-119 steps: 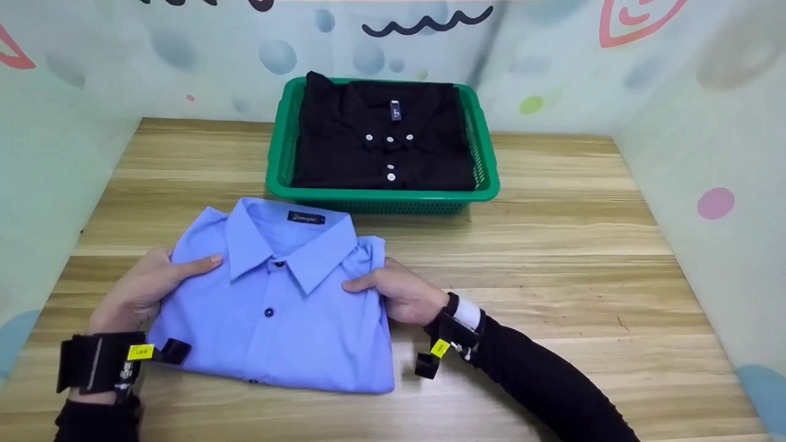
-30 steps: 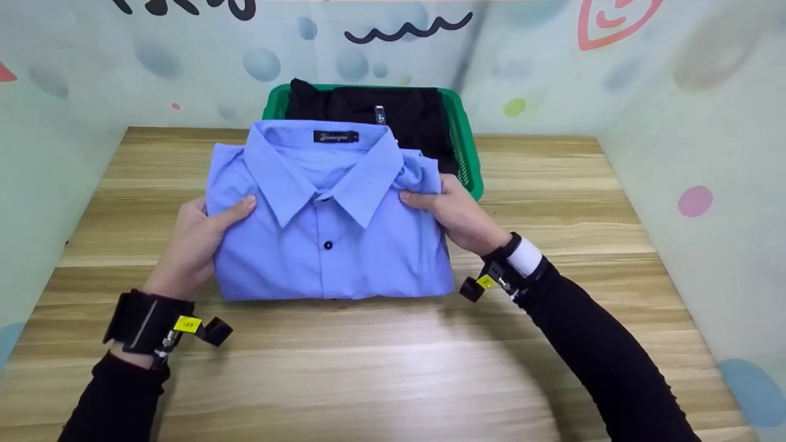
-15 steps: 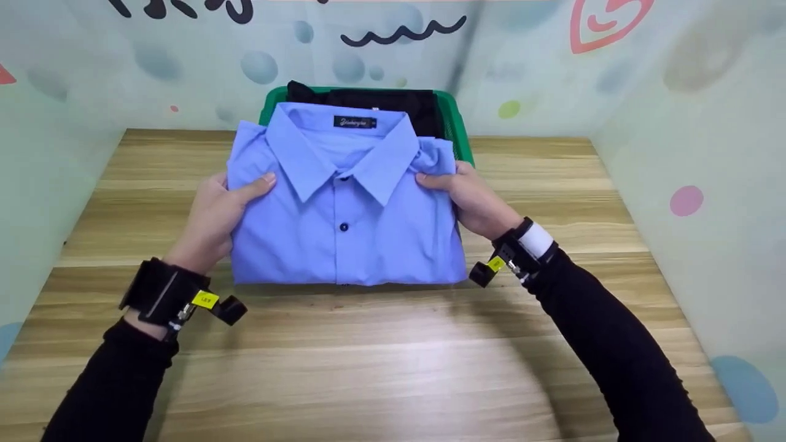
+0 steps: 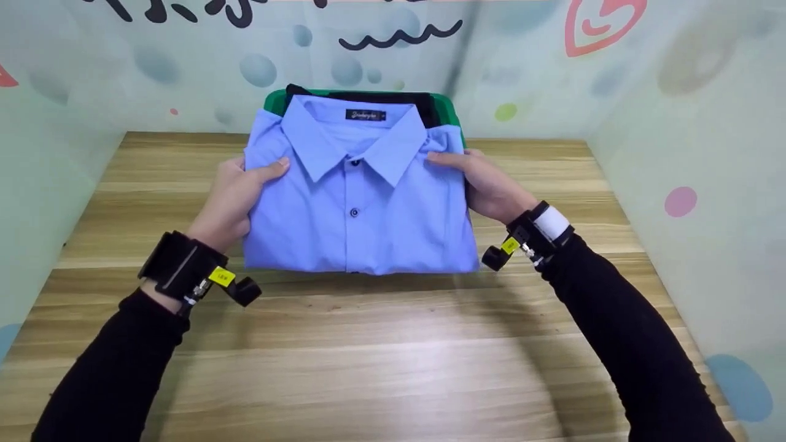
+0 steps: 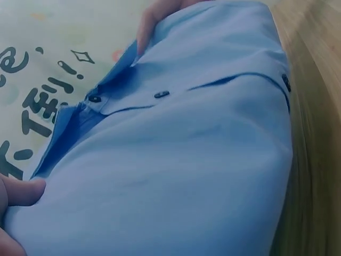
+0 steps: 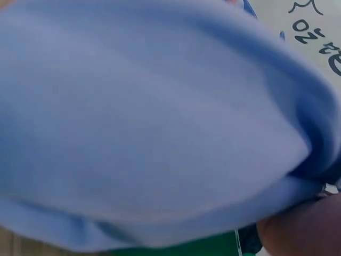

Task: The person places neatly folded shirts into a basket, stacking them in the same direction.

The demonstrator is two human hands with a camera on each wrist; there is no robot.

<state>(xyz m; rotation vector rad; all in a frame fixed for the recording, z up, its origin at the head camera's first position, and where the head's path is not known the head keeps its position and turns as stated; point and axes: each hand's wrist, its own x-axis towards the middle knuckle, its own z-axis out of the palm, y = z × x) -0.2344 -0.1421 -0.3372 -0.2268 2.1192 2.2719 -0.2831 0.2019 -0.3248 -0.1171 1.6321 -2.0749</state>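
Between both hands hangs a folded light-blue collared shirt (image 4: 307, 215), its collar toward the back wall and dark buttons down the front. My left hand (image 4: 236, 193) grips its left side, thumb on top near the collar and fingers beneath. On the opposite side my right hand (image 4: 491, 184) pinches the shoulder area the same way. Behind and under the shirt in the head view is a green plastic basket (image 4: 453, 113), mostly hidden, with a strip of black shirt (image 4: 427, 107) showing inside. The left wrist view shows the blue shirt (image 5: 176, 160) across the frame.
The wooden table (image 4: 368, 356) spreads out in front of the basket. A patterned backdrop (image 4: 202, 67) rises behind it, with side walls left and right. Each wrist carries a strapped camera mount, such as the left mount (image 4: 184, 267).
Lifted off the table, the blue shirt has moved forward and right in both hands. It now covers most of the basket and black shirt. Both hands keep their hold.
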